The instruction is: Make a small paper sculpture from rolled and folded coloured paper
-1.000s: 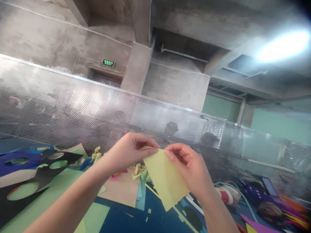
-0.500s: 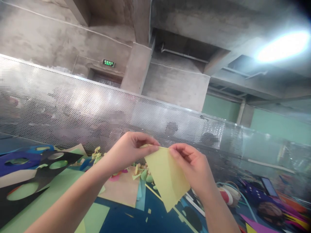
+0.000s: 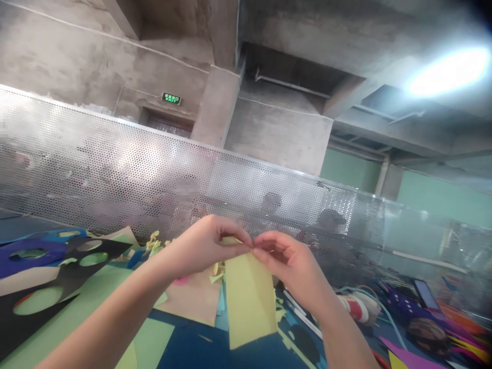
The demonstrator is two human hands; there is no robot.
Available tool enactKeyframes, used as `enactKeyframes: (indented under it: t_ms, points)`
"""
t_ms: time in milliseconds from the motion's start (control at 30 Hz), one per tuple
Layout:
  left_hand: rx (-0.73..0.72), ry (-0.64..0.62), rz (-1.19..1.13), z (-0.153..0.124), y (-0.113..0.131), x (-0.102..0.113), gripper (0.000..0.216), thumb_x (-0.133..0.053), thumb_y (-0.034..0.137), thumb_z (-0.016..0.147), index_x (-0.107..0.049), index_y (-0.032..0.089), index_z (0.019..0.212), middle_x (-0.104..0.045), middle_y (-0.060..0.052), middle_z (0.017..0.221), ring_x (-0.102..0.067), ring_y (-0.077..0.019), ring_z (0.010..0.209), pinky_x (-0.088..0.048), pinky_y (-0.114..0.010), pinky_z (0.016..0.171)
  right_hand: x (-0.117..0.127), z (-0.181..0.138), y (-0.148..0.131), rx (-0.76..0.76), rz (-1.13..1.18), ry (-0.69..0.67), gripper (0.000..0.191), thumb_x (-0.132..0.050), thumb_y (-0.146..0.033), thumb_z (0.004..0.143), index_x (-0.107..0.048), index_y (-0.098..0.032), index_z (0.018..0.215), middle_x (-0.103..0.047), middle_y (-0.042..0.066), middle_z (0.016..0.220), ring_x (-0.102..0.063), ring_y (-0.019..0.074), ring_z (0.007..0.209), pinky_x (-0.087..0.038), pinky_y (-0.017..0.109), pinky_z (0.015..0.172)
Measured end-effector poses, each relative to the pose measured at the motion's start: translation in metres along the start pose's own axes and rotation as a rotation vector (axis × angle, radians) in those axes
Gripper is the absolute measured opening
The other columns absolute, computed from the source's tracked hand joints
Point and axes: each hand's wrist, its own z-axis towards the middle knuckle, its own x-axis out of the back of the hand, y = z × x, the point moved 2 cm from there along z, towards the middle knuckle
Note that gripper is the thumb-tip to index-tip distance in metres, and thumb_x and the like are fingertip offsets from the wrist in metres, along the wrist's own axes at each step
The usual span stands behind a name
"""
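Note:
A pale yellow sheet of paper (image 3: 249, 302) hangs down between my hands, with a faint crease or shade line running along it. My left hand (image 3: 209, 243) pinches its top edge between thumb and fingers. Right beside those fingertips, my right hand (image 3: 290, 261) also pinches the top edge, so the two sets of fingertips meet. Behind the yellow paper lies a beige sheet (image 3: 192, 302) on the blue table (image 3: 196, 348), with small curled paper scraps (image 3: 217, 271) partly hidden by my left hand and the paper.
On the left lie black paper with round cut-outs (image 3: 73, 271), a purple cut ring (image 3: 49, 251) and light green sheets (image 3: 149, 341). To the right are a roll with a red band (image 3: 355, 307) and a phone-like device (image 3: 426, 294). A perforated metal screen (image 3: 134, 159) stands behind.
My right hand has moved left until its fingertips meet those of my left hand. The yellow paper has swung from a slanted to a more upright hang.

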Motion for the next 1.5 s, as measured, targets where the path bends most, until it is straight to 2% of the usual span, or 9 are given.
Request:
enactKeyframes:
  t_ms: [100, 200, 267, 433, 667, 933, 1200, 1500]
  points:
    - [0.008, -0.026, 0.036, 0.000, 0.000, -0.002, 0.016, -0.056, 0.031, 0.075, -0.068, 0.024, 0.082, -0.064, 0.002, 0.074, -0.053, -0.0114, 0.063, -0.037, -0.021, 0.053, 0.000, 0.000, 0.001, -0.011, -0.036, -0.005, 0.013, -0.058, -0.030, 0.078, -0.062, -0.023, 0.089, -0.066, 0.002, 0.083, -0.063, 0.0170, 0.078, -0.052, 0.031, 0.070]
    - [0.058, -0.017, 0.046, 0.000, -0.003, -0.005, 0.020, -0.054, 0.037, 0.076, -0.067, 0.025, 0.084, -0.058, 0.003, 0.061, -0.045, -0.0087, 0.050, -0.031, -0.020, 0.045, 0.002, 0.000, 0.003, -0.026, -0.060, 0.003, 0.016, -0.059, -0.030, 0.077, -0.062, -0.023, 0.091, -0.067, 0.002, 0.082, -0.063, 0.0180, 0.079, -0.053, 0.032, 0.068]
    - [0.075, 0.020, 0.038, 0.001, -0.005, -0.006, 0.022, -0.054, 0.039, 0.075, -0.067, 0.024, 0.086, -0.051, 0.004, 0.056, -0.040, -0.0079, 0.047, -0.028, -0.019, 0.043, 0.003, -0.001, 0.003, -0.017, -0.086, 0.005, 0.013, -0.059, -0.029, 0.077, -0.064, -0.023, 0.088, -0.067, 0.002, 0.080, -0.064, 0.0180, 0.077, -0.052, 0.031, 0.067]
    - [0.093, 0.128, 0.003, 0.002, -0.007, -0.005, 0.022, -0.057, 0.038, 0.073, -0.063, 0.024, 0.089, -0.045, 0.003, 0.060, -0.040, -0.0088, 0.051, -0.030, -0.019, 0.045, 0.001, -0.001, 0.000, 0.018, -0.107, 0.021, 0.012, -0.056, -0.026, 0.079, -0.066, -0.023, 0.084, -0.069, 0.001, 0.080, -0.064, 0.0167, 0.074, -0.052, 0.031, 0.068]
    - [0.122, 0.096, -0.010, 0.004, -0.006, 0.000, 0.022, -0.056, 0.040, 0.074, -0.065, 0.024, 0.085, -0.037, 0.004, 0.055, -0.035, -0.0089, 0.050, -0.026, -0.020, 0.044, -0.003, -0.002, -0.002, 0.011, -0.122, 0.020, 0.018, -0.053, -0.028, 0.081, -0.067, -0.023, 0.092, -0.069, 0.003, 0.085, -0.064, 0.0165, 0.074, -0.052, 0.031, 0.066]
    - [0.137, 0.008, -0.077, 0.003, -0.015, 0.000, 0.028, -0.051, 0.044, 0.076, -0.066, 0.021, 0.082, -0.046, 0.003, 0.059, -0.037, -0.0087, 0.052, -0.027, -0.020, 0.046, -0.007, -0.002, -0.001, 0.024, -0.162, 0.034, 0.017, -0.050, -0.027, 0.082, -0.065, -0.022, 0.088, -0.068, 0.002, 0.081, -0.064, 0.0163, 0.073, -0.051, 0.029, 0.064]
    - [0.126, 0.021, -0.046, 0.002, -0.007, 0.002, 0.025, -0.060, 0.044, 0.071, -0.066, 0.022, 0.082, -0.029, 0.005, 0.054, -0.027, -0.0076, 0.049, -0.020, -0.019, 0.042, -0.008, -0.003, -0.004, 0.022, -0.182, 0.059, 0.012, -0.052, -0.026, 0.079, -0.063, -0.021, 0.078, -0.066, 0.000, 0.071, -0.061, 0.0133, 0.064, -0.047, 0.025, 0.056]
    - [0.119, 0.016, -0.017, 0.000, -0.008, 0.002, 0.019, -0.057, 0.042, 0.075, -0.066, 0.026, 0.080, -0.028, 0.005, 0.054, -0.028, -0.0076, 0.046, -0.020, -0.020, 0.041, -0.006, -0.003, -0.004, -0.011, -0.157, 0.030, 0.009, -0.058, -0.029, 0.077, -0.063, -0.022, 0.076, -0.066, -0.001, 0.070, -0.061, 0.0132, 0.066, -0.046, 0.025, 0.059]
